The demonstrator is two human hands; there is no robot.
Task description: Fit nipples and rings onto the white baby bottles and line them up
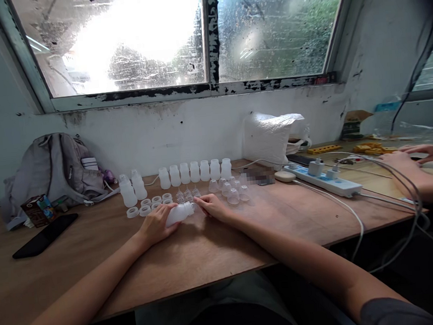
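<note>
My left hand (pixel 158 225) is wrapped round a frosted white baby bottle (pixel 177 214), tilted on its side with the neck pointing right. At that neck, the closed fingers of my right hand (pixel 209 206) pinch what looks like a clear nipple (pixel 190 205); the fingertips partly cover it. Just behind my hands stand several clear nipples (pixel 187 193). White collar rings (pixel 145 209) lie in rows left of them. Farther back is a line of open bottles (pixel 194 172), with two topped bottles (pixel 128 191) at its left. Clear dome caps (pixel 233 195) are grouped beyond my right hand.
A black phone (pixel 45 236), a small carton (pixel 39 210) and a grey backpack (pixel 61 166) occupy the left. Rightward are a white plastic bag (pixel 267 137), a power strip (pixel 324 181) and loose cables (pixel 358 221). Another person's hands (pixel 406 166) work at the far right.
</note>
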